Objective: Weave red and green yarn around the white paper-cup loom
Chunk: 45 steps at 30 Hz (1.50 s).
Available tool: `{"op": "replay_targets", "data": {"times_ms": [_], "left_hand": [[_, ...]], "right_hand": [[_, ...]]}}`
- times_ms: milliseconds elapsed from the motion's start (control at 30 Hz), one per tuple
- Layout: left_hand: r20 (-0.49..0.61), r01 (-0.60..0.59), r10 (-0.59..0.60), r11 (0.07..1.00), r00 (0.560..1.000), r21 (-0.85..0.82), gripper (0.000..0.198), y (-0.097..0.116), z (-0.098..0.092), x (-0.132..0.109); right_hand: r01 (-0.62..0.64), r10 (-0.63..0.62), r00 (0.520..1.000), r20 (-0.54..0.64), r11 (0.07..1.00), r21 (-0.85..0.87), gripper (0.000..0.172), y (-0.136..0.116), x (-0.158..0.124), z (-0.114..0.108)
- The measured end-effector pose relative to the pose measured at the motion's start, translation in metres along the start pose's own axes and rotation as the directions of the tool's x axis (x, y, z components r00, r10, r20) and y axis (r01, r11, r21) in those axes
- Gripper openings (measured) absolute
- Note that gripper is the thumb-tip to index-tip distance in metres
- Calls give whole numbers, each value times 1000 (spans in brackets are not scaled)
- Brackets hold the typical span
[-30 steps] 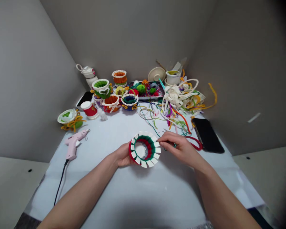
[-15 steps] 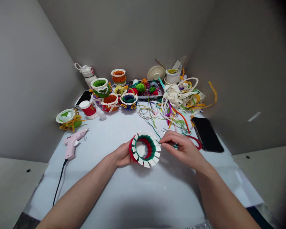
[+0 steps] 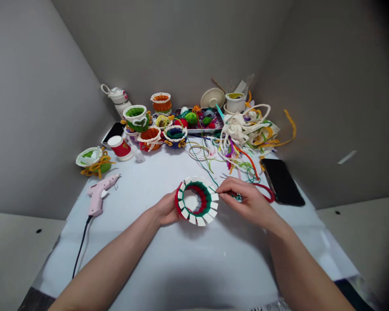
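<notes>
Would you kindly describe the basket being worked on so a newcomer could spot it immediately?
On the white table, look at the near middle. The left hand holds a cup basket woven in red and green; unlike the finished baskets at the back, its white strips splay outwards.

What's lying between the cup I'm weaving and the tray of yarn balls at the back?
In the head view, loose yarn lies there on the table: a pale coiled loop and thin green strands running between tray and cup.

A white table (image 3: 155, 172) stands in a corner of plain grey walls (image 3: 181, 43) over a pale floor (image 3: 6, 259).
</notes>
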<state>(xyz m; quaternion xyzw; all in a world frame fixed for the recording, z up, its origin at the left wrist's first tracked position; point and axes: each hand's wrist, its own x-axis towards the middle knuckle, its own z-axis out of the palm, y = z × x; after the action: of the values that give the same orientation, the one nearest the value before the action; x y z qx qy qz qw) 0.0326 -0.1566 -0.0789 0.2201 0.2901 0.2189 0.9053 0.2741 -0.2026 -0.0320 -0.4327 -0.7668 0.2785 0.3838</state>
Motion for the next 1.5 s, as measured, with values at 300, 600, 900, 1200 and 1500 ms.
{"op": "replay_targets", "data": {"times_ms": [300,600,900,1200,1500], "left_hand": [[53,-5,4,1000,999,17,45,-4,-11,-2],[26,-53,53,998,998,-15,42,3,-3,-5],[-17,-114,114,993,993,6,44,3,2,-4],[-27,-146,146,989,989,9,43,4,3,-4],[104,-215,211,976,972,28,51,-3,-9,-4]], "right_hand": [[-16,15,997,73,1000,16,15,-1,2,5],[-75,75,992,-101,997,7,12,7,-2,-2],[18,-25,995,-98,997,-70,11,1,-1,-3],[9,-11,1000,-26,997,-80,14,4,-2,-3],[-70,71,997,31,997,-27,21,3,0,9]]}}
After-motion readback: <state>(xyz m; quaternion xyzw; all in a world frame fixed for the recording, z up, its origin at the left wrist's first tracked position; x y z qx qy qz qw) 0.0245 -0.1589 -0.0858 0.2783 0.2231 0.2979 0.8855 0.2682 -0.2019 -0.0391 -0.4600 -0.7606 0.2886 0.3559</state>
